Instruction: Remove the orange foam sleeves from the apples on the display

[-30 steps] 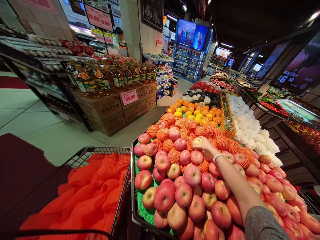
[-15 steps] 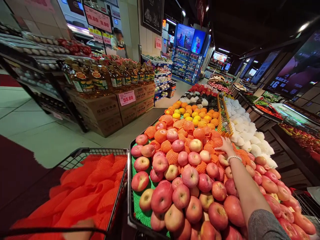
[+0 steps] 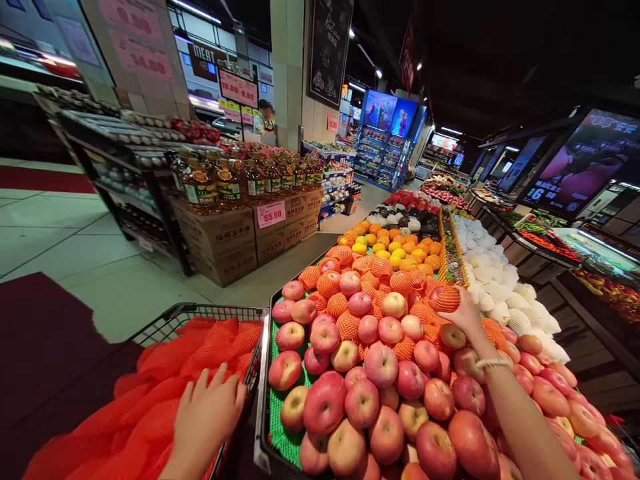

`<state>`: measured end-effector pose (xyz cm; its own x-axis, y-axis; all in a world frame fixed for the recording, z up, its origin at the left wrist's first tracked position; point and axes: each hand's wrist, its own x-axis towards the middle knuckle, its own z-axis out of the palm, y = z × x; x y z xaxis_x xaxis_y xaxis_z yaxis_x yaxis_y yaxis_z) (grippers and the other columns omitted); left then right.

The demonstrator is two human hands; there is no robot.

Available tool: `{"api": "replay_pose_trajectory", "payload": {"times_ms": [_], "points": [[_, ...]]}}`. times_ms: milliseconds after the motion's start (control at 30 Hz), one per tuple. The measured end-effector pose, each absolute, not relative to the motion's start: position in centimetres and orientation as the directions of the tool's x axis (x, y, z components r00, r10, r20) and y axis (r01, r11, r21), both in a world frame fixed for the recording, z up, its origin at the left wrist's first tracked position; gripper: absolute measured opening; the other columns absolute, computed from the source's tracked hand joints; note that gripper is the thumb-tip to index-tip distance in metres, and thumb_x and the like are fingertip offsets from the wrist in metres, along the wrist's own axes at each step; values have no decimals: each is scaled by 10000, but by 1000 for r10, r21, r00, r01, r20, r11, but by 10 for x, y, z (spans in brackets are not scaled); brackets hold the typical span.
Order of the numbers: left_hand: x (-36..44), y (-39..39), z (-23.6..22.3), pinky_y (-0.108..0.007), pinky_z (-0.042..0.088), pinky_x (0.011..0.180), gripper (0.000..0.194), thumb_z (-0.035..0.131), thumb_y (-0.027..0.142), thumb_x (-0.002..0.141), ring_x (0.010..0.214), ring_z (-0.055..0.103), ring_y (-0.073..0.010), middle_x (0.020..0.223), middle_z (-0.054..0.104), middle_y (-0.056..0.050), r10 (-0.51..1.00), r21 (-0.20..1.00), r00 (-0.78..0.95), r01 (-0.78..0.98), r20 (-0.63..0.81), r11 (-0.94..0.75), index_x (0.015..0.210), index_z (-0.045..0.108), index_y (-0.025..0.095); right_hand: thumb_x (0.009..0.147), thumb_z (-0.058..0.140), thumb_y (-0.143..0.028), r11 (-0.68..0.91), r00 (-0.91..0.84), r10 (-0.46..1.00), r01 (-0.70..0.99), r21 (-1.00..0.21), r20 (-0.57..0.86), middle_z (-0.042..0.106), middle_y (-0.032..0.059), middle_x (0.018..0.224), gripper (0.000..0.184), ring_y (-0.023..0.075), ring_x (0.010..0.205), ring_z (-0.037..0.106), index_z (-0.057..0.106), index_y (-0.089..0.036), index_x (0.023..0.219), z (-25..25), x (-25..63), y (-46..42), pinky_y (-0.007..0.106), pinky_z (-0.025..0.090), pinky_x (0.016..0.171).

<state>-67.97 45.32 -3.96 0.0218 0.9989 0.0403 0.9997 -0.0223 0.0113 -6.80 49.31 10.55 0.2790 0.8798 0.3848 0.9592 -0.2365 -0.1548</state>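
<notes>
My right hand (image 3: pixel 469 319) is closed around an apple in an orange foam net (image 3: pixel 445 299), at the far right of the apple heap. Bare red apples (image 3: pixel 381 364) lie below and left of it, among other netted ones (image 3: pixel 349 326). My left hand (image 3: pixel 209 405) is over the shopping cart (image 3: pixel 250 311) at lower left, fingers stretched and apart, holding nothing. Beneath it, red-orange foam nets (image 3: pixel 145 393) fill the cart; whether the fingertips touch them I cannot tell.
The apple display (image 3: pixel 273 407) has a dark raised rim beside the cart. Yellow and orange fruit (image 3: pixel 395 248) and white-netted fruit (image 3: pixel 500 280) lie farther back. Oil bottles (image 3: pixel 230 183) stand on cardboard boxes (image 3: pixel 220 240) at left. A person (image 3: pixel 263 120) is in the distance.
My right hand has lifted a netted apple slightly from the heap. My left hand has risen into view over the cart. The view has tilted a little up and left.
</notes>
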Motion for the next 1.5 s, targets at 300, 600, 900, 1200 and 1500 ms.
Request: {"api": "replay_pose_trajectory", "payload": {"times_ms": [300, 600, 900, 1200, 1500], "points": [[-533, 386, 28, -500, 517, 1163, 504, 653, 651, 941, 1302, 667, -334, 1372, 744, -124, 739, 996, 670, -3, -66, 92, 1246, 792, 275, 613, 996, -607, 261, 192, 906, 452, -853, 378, 616, 102, 1526, 1068, 379, 1418, 611, 499, -337, 1519, 82, -213, 282, 511, 559, 1160], [-463, 321, 14, -490, 600, 1029, 913, 898, 606, 768, 1281, 680, -375, 1419, 684, -172, 566, 611, 817, -394, -109, 687, 1532, 557, 238, 503, 1051, -656, 64, 180, 976, 306, -950, 123, 621, 123, 1542, 1165, 386, 1426, 615, 562, -322, 1507, 49, -294, 252, 569, 516, 1215], [-471, 323, 32, -521, 490, 1175, 1006, 956, 466, 712, 1401, 585, -379, 1501, 624, -176, 668, 736, 731, -373, -141, 564, 1567, 487, 222, 1007, 708, -173, 384, 80, 785, 715, -584, 615, 823, 28, 1133, 329, 261, 1058, 779, 793, -388, 1242, 100, -307, 236, 464, 656, 968], [-481, 331, 29, -587, 324, 1314, 1329, 962, 586, 658, 1529, 447, -436, 1626, 457, -218, 803, 934, 595, -294, 13, 202, 1690, 220, 200, 857, 843, -218, 211, 31, 922, 796, -567, 387, 671, 58, 1510, 793, 342, 1386, 654, 537, -382, 1570, 78, -295, 243, 560, 572, 1156], [-497, 336, 47, -491, 296, 1315, 679, 591, 651, 982, 1534, 416, -363, 1528, 560, -155, 775, 992, 632, -93, -8, 86, 1496, 538, 211, 748, 874, -245, 181, 117, 898, 781, -597, 424, 659, 126, 1476, 880, 379, 1343, 670, 478, -314, 1531, 52, -303, 249, 582, 595, 1120]]}}
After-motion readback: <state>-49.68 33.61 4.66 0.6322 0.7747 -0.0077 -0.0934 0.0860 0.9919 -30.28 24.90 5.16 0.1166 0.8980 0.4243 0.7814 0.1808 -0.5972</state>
